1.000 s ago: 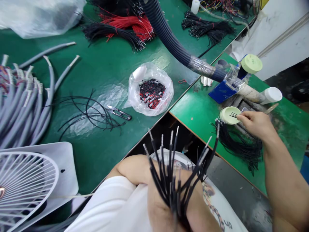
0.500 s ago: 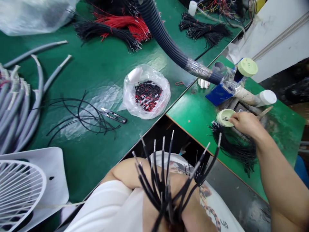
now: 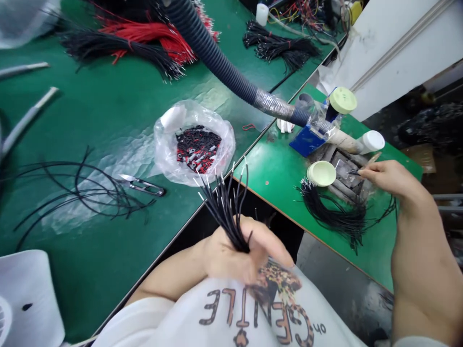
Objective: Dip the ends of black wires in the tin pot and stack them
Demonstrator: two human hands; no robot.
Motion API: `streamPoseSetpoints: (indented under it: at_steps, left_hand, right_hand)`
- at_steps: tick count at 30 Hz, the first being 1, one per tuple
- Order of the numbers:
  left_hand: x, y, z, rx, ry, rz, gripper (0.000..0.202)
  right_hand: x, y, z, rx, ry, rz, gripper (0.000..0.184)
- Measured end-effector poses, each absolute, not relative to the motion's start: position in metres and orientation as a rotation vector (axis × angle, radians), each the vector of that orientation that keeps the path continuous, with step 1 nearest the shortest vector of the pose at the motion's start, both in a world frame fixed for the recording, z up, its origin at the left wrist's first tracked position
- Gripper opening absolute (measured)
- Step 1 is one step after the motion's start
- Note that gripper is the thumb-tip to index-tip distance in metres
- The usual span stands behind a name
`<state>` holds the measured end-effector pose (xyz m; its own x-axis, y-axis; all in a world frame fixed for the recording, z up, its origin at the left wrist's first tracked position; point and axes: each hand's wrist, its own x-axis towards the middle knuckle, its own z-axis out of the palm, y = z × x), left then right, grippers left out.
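Observation:
My left hand (image 3: 227, 255) is closed around a bunch of black wires (image 3: 231, 224), held upright in front of my shirt with bare silvery ends pointing up. Out to the right, my right hand (image 3: 390, 176) pinches a few black wires (image 3: 354, 172) between thumb and fingers. Their tips are over a shiny square pool (image 3: 342, 168) in a grey, crusted block. A pale green cup (image 3: 321, 174) stands left of this block. Just in front of the cup lies a bundle of black wires (image 3: 333, 212) on the green board, its tinned-looking ends facing left.
A ribbed hose (image 3: 224, 70) runs above the table to a pipe over the block, near a blue box (image 3: 307, 140). A plastic bag (image 3: 227, 135) of small black and red parts sits left. Snips (image 3: 144, 185), loose wires (image 3: 90, 188) and red and black bundles (image 3: 144, 41) lie further left.
My right hand has moved its wires from the cup to the shiny pool. My left hand has moved up and forward with its bunch. The whole view has shifted to the right.

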<state>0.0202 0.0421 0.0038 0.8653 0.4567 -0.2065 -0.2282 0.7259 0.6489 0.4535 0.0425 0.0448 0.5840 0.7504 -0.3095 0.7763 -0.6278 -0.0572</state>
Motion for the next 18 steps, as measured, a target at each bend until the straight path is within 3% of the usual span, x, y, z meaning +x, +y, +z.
streamPoseSetpoints:
  at_steps: [8,18]
  left_hand:
    - [0.035,0.054,-0.028,0.607,0.431,0.503,0.035]
    - [0.025,0.057,-0.039,0.536,0.497,0.554,0.030]
  right_hand:
    - [0.480,0.057,0.021,2.648,1.195,-0.498,0.021]
    - [0.488,0.074,0.004,2.552,1.156,-0.504,0.019]
